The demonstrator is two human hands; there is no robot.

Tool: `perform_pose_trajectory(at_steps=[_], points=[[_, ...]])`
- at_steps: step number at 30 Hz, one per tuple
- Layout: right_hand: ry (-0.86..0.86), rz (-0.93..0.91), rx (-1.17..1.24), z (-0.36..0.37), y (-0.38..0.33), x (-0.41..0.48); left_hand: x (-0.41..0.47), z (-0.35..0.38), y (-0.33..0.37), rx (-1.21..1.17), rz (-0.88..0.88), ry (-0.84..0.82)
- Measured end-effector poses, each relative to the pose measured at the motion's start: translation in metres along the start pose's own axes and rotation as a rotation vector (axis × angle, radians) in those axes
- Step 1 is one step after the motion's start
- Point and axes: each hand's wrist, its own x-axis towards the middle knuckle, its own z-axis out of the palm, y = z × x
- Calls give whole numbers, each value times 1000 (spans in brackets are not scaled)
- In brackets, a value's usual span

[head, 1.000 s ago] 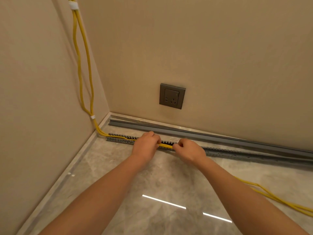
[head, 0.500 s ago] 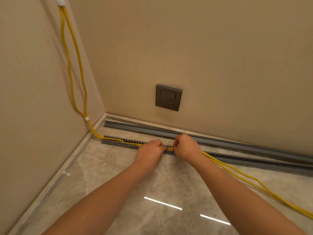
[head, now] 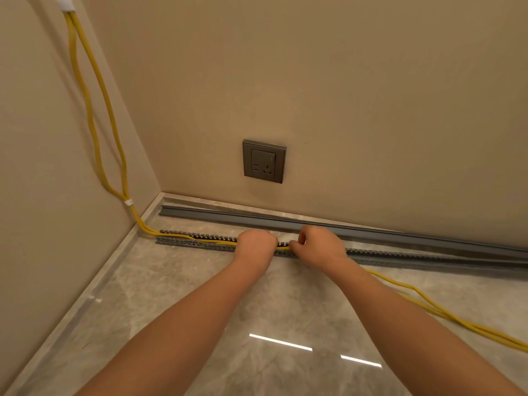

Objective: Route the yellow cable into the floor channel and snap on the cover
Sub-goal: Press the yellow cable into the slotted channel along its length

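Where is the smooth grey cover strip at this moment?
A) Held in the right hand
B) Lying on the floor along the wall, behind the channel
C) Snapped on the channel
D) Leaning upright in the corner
B: the cover strip lies flat by the wall, behind the open slotted channel.

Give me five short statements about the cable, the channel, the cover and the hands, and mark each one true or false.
1. Both hands, left hand and right hand, are at the slotted floor channel. True.
2. The grey cover is already snapped on the channel. False: it lies beside it, along the wall.
3. The yellow cable right of the hands lies loose on the floor. True.
4. A plug sits in the wall socket. False: it is empty.
5. White ties hold the cable on the left wall. True.
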Motion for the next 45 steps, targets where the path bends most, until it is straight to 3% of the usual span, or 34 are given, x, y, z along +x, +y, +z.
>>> perform_pose_trajectory(at_steps=[5,9,12,20,26,31,37,45], points=[[-80,87,39,-14,33,-9,0,0,7,2,-13,9],[-166,113,265,-17,47,-8,-3,3,11,-9,-8,51],[-133,98,336,-19,47,-6,-5,4,12,-23,-16,60],[55,-113,-88,-24,35,1,-4,4,18,-72,-62,91],[5,-143,-74,-9,48,5,-1,6,53,-214,46,221],[22,-200,-53,-3,56,7,4,5,68,-289,-7,161],[27,-229,-117,-2,61,2,7,-7,74,-135,3,114],[37,9,-138,-8,76,-15,10,-12,77,-73,68,110]])
